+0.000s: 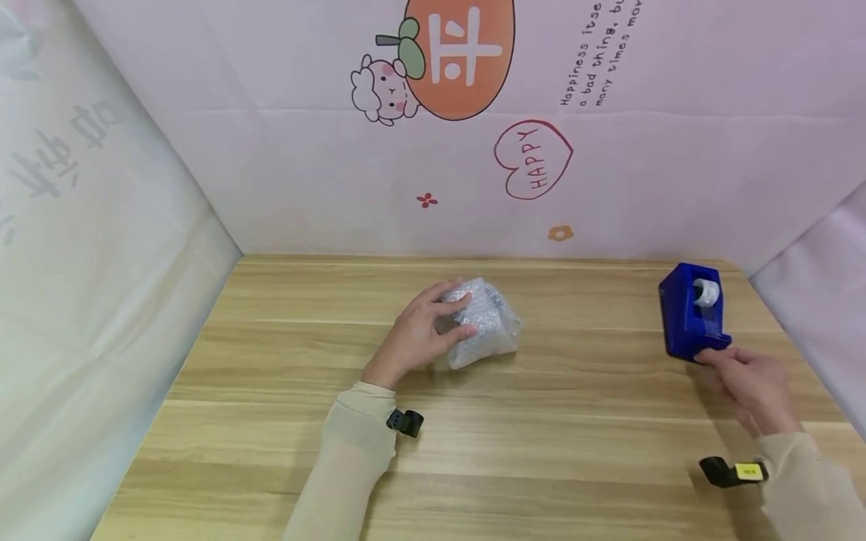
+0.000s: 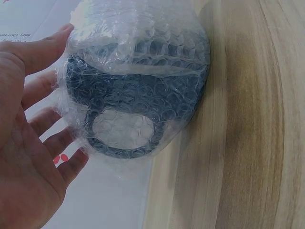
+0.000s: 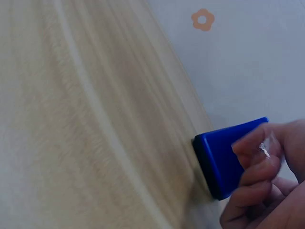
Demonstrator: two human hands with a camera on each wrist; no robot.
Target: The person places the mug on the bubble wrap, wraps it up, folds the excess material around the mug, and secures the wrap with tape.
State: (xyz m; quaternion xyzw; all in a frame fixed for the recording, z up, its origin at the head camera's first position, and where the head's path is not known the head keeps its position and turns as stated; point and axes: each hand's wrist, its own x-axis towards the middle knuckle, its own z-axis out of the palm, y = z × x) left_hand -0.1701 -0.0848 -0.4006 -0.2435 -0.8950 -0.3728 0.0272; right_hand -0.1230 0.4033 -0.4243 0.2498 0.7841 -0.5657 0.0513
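A mug wrapped in bubble wrap lies on the wooden table. In the left wrist view, the dark mug with its rounded handle shows through the clear bubbles. My left hand holds the wrapped mug from its left side, thumb and fingers spread against the wrap. At the right stands a blue tape dispenser with a roll of tape in it. Beside its near end, my right hand pinches a small piece of clear tape with a jagged edge between thumb and forefinger.
The wooden tabletop reaches back to a white printed cloth hung behind it. More cloth hangs along the left side. Small black cameras sit at both wrists.
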